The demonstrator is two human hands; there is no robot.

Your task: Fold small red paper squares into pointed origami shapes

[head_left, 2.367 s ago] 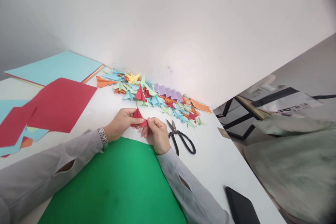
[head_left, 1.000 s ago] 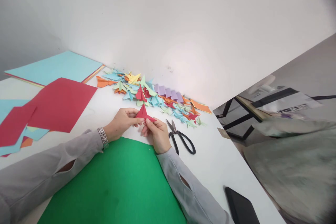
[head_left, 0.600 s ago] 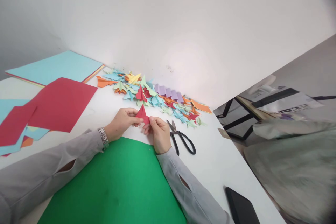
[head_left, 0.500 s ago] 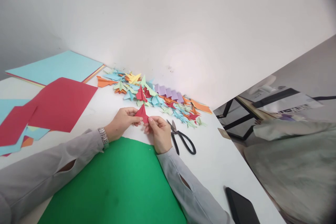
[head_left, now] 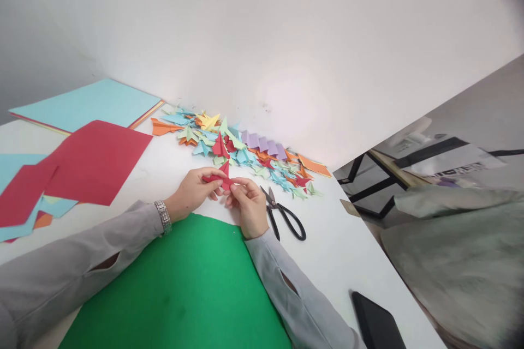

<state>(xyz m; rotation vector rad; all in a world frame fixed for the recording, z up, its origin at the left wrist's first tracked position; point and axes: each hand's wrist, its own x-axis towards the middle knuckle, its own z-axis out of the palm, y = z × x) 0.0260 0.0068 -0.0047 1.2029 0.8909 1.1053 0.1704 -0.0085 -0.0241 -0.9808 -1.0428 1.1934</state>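
A small red folded paper plane is held between my two hands, its pointed nose toward the wall. My left hand pinches its left side between thumb and fingers. On its right side, my right hand grips the near edge with thumb and fingertips. The fingers cover part of the folds. Just beyond lies a heap of small folded paper planes in several colours. Black-handled scissors rest on the table, close to the right of my right hand.
A green sheet lies under my forearms. Red paper and a stack of light blue sheets lie at the left on the white table. A black phone is near the right edge. Another person's sleeve shows beyond it.
The red paper plane's wings now spread out sideways, with a strip showing above my left fingers. Both hands keep almost the same place and hold.
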